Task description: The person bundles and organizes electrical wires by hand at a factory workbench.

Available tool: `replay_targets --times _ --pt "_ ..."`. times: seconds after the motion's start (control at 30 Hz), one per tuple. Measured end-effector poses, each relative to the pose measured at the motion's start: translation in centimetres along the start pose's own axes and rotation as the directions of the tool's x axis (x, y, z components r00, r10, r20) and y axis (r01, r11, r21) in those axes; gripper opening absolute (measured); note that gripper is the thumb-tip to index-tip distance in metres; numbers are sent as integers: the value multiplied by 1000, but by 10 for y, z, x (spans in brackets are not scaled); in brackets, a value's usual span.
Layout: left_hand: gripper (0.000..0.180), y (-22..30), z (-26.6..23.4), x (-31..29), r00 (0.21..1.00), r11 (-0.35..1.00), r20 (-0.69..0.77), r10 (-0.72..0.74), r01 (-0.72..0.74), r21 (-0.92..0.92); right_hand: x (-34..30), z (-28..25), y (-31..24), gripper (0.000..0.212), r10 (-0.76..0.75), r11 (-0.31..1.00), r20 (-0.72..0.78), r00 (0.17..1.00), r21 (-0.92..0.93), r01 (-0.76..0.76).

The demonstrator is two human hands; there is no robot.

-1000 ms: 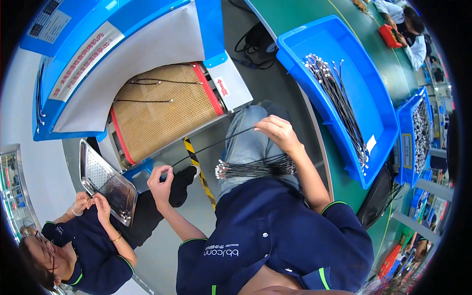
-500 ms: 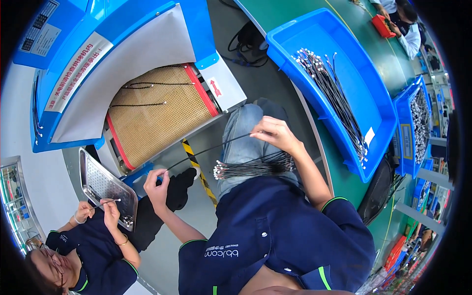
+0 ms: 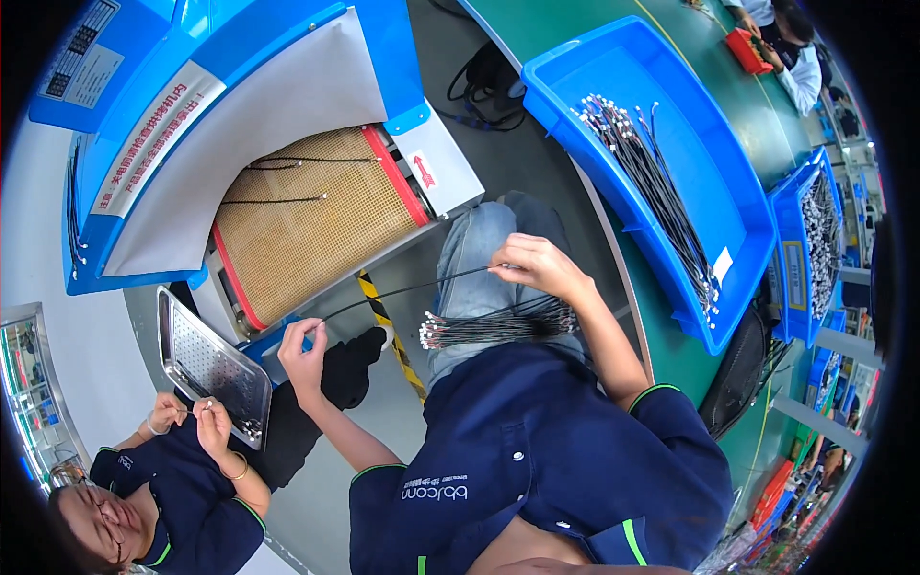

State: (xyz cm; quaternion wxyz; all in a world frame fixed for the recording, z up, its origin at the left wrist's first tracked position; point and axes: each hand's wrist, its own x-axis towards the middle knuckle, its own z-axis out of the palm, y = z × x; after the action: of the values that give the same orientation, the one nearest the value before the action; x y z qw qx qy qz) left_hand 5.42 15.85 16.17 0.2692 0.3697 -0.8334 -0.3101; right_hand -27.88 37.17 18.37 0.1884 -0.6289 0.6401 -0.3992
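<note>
A thin black cable (image 3: 410, 288) runs between my two hands above my lap, sagging slightly. My left hand (image 3: 304, 356) pinches its left end, and my right hand (image 3: 539, 264) grips the other end between thumb and fingers. Below it, a bundle of similar black cables (image 3: 494, 324) with small white connectors lies across my thighs, the connector ends pointing left. My right forearm covers part of the bundle's right end.
A mesh conveyor belt (image 3: 311, 216) with several black cables leaves a blue machine (image 3: 216, 38) ahead. Right, a blue bin (image 3: 719, 206) with more cables stands on a green table (image 3: 733, 417). At left, a co-worker's hands (image 3: 196, 419) handle a cable beside a metal tray (image 3: 216, 359).
My hands stay nearly still, the left one shifting slightly; the cable between them remains held. The co-worker's hands have shifted on their cable.
</note>
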Motion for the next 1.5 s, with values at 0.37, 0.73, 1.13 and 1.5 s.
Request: replay_targets --times 0.37,0.73,1.13,1.5 --pt "8 4 -4 -2 1000 1000 17 -7 7 -1 -2 2 1 11 10 1000 66 998 4 -10" --pt "11 20 -14 -4 1000 1000 9 13 -13 -22 -2 4 -2 18 -163 956 -103 981 -263 131" --pt "12 20 -14 -4 1000 998 25 -5 7 -60 0 3 -2 20 -239 942 -180 954 -282 183" --pt "12 16 -7 -8 999 999 43 22 -20 -51 -10 3 8 17 -103 992 -107 989 -85 94"
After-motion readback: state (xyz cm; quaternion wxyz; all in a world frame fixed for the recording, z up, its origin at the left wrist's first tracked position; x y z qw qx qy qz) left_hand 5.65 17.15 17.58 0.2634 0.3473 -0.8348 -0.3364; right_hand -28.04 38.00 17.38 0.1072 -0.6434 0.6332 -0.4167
